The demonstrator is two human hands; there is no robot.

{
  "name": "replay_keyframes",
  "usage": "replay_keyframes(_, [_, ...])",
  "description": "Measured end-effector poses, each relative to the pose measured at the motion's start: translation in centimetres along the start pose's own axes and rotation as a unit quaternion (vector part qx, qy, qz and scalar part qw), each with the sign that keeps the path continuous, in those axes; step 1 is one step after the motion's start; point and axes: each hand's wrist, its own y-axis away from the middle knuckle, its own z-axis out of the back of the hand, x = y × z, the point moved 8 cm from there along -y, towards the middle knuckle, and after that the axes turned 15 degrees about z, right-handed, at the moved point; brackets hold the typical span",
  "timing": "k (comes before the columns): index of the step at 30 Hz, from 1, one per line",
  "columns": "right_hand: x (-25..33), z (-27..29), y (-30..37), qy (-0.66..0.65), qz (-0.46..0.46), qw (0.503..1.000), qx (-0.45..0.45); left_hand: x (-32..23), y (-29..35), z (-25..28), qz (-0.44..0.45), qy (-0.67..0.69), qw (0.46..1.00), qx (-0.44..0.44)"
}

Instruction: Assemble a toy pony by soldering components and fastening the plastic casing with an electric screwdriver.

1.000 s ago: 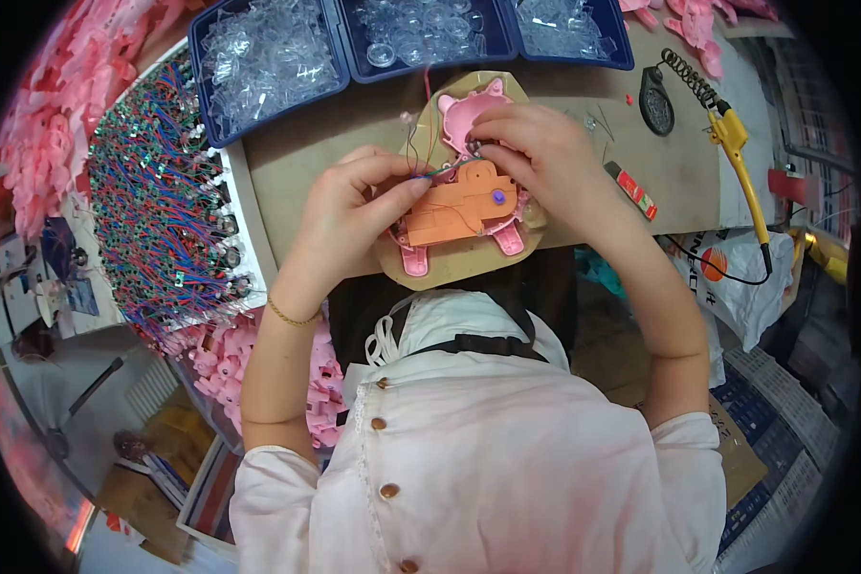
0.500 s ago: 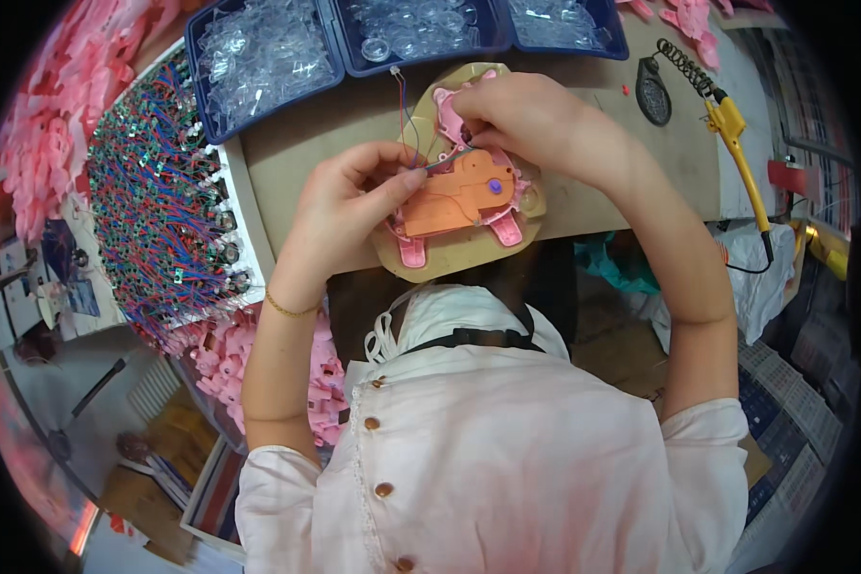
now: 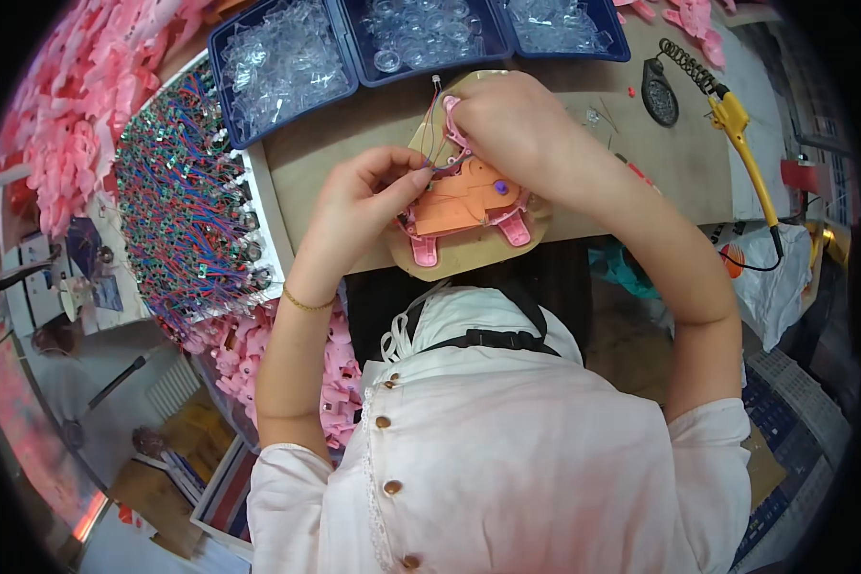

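Pink plastic animal-shaped shell w/ flat orange plastic housing lies on tan rounded board at front edge of brown tabletop. Hands: L hand narrow, thumb & index pinched at thin coloured wires by housing's upper L corner; R hand curled over shell's upper end, fingertips hidden, can't tell grip. Dark-blue plastic tray, 3 compts., each w/ clear plastic pcs.; middle incl. round ones. White-walled tray at L, full of wired green circuit boards.
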Motion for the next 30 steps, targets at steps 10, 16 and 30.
replay_keyframes(10, [0.3, 7.2, 10.8, 0.118, -0.166, 0.978, -0.053, -0.3, 0.0, -0.4, 0.005, 0.007, 1.000, 0.009])
replay_keyframes(16, [0.2, 6.8, 11.4, 0.087, -0.252, 0.963, 0.031, 0.4, 0.2, 0.4, 0.014, 0.017, 1.000, -0.009])
replay_keyframes(30, [16.6, 14.5, 4.4, -0.370, 0.124, 0.916, -0.091, -0.4, 0.5, 0.0, -0.003, 0.020, 1.000, -0.016])
